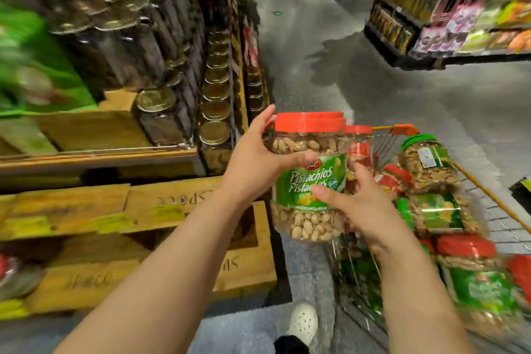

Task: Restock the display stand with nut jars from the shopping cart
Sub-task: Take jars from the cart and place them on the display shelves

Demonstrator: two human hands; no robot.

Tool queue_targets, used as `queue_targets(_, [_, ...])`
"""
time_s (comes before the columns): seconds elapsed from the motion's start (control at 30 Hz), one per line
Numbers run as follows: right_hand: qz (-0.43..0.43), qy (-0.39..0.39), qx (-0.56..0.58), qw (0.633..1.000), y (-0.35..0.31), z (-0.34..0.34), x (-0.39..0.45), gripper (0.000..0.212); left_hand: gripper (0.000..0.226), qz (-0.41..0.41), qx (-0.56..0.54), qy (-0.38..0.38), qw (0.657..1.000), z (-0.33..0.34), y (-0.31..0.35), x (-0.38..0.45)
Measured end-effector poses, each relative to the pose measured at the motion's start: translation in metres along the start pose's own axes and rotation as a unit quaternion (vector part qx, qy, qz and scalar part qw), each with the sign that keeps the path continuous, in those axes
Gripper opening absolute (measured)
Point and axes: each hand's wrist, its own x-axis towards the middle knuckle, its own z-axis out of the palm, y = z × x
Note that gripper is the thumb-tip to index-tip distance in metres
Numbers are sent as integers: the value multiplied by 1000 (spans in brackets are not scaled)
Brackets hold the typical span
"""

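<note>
A clear pistachio jar [309, 178] with a red lid and green label hangs upright in the air between the wooden display stand [172, 210] and the shopping cart [385, 138]. My left hand [255, 161] grips its upper part just under the lid, thumb across the front. My right hand [359, 204] holds its lower right side, thumb on the label. Several more nut jars [428, 164] with red and green lids lie piled in the cart at the right.
Wooden crates form the stand's lower tiers at the left, with dark gold-lidded jars [156, 115] stacked above. A green bag [34, 66] sits at the far left. Grey aisle floor [344, 66] runs ahead; other shelving [448, 14] stands far right. My white shoe [303, 322] is below.
</note>
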Motion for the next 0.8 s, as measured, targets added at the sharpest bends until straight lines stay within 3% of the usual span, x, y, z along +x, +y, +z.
queue_targets(0.13, [-16, -47, -29, 998, -17, 81, -34, 121, 130, -34, 1, 80, 996, -83, -6, -64])
queue_targets(0.23, [-34, -89, -23, 995, -29, 139, -60, 111, 68, -35, -10, 108, 994, -139, -12, -111])
queue_targets(0.27, [-35, -106, -14, 994, -34, 154, -68, 106, 58, -32, -12, 116, 993, -153, -14, -123])
queue_targets(0.3, [-36, -124, -11, 992, -38, 173, -77, 106, 57, -32, -16, 133, 991, -170, -17, -138])
queue_targets(0.4, [-42, -168, -13, 985, -49, 227, -104, 114, 84, -39, -14, 194, 980, -220, -23, -179])
queue_targets(0.57, [-47, -238, -10, 970, -70, 302, -141, 107, 104, -48, -20, 263, 963, -291, -32, -231])
queue_targets(0.7, [-39, -281, -8, 959, -83, 355, -158, 103, 101, -51, -36, 295, 954, -338, -38, -259])
queue_targets(0.8, [-42, -295, -29, 954, -90, 391, -160, 121, 105, -55, -50, 317, 946, -372, -47, -269])
